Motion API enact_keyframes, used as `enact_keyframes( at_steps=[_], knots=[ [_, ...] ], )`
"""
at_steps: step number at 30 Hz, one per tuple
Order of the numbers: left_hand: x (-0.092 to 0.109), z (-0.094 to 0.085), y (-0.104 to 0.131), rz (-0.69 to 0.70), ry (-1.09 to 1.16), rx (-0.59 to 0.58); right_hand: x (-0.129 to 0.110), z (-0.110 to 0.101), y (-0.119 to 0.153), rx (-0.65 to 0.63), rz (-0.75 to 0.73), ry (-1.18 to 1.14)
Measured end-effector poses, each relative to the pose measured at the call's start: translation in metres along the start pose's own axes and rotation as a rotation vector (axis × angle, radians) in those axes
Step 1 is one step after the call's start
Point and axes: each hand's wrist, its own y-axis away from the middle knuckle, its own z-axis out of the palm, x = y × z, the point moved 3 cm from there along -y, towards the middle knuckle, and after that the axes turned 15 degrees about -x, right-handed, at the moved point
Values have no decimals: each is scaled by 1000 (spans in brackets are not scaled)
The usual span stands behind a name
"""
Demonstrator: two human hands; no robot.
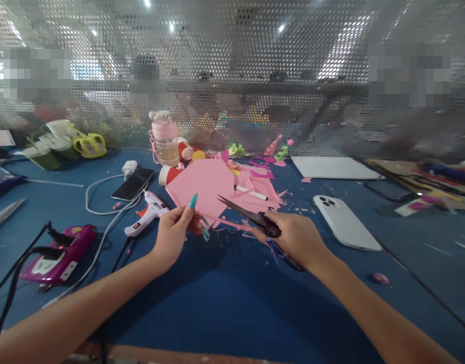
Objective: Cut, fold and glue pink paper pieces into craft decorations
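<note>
Between the thumb and fingers of my left hand is one end of a thin pink paper strip, which stretches toward my right hand. That hand is wrapped round the dark handles of a pair of scissors, whose blades point left above the strip. Whether the right fingers also touch the strip's far end I cannot tell. Behind both hands lies a large pink paper sheet with cut corners. Pink scraps and a white marker lie to its right.
Left are a glue gun, a black phone with a white cable, and a purple power strip. A pink-lidded bottle and red cup stand behind. A white phone lies right. Perforated metal panel closes off the back.
</note>
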Motion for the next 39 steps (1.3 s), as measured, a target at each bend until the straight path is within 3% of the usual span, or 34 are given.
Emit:
enact_keyframes(
  at_steps=[9,13,19,26,29,32,39],
  knots=[
    [1,1,1,41,-98,-3,-7,5,2,-121,-66,43],
    [0,-1,-1,26,-64,32,-3,4,-1,-161,26,3],
    [-3,-5,-4,-20,72,83,9,2,-3,-137,153,-250],
    [-1,-7,-5,-17,49,108,4,-3,-1,-90,24,-44],
    [1,-10,-7,35,26,94,9,-3,-2,-58,59,-34],
    [1,-12,-9,52,26,83,15,-4,-2,-53,111,-180],
    [3,-11,-9,35,79,92,14,0,3,-80,143,-905]
  ],
)
